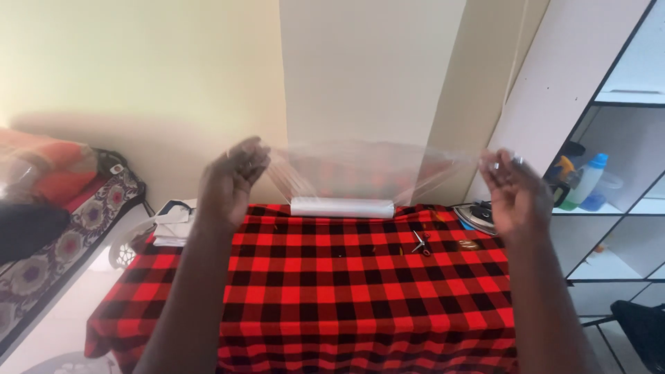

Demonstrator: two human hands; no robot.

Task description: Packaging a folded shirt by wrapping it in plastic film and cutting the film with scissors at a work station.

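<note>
**Clear film stretched wide above the checked table**

Transparent plastic film (367, 170), thin as breath, is pulled taut between two raised hands. The left hand (232, 181) has its fingers bunched and pinched on one gathered corner; the right hand (514, 194) is curled and clamped on the opposite corner. The sheet hangs in the air between them, running down to the white roll (342, 207) lying at the far edge of the table, on the red-and-black checked cloth (360, 291).

Risk here, as I judge it: film this thin, bunched into strings at the left grip, could tear or cling to itself if the pull turns uneven. The roll sits loose near the table's far edge, so a sharp tug might drag or tip it off.

Around the work: small scissors (420, 242) lie on the cloth right of the roll, a clothes iron (476, 216) sits at the far right corner, folded white items (172, 225) at the left edge. A shelf unit holds spray bottles (585, 181) close beside the right hand, tight quarters for a wide stretch.
</note>
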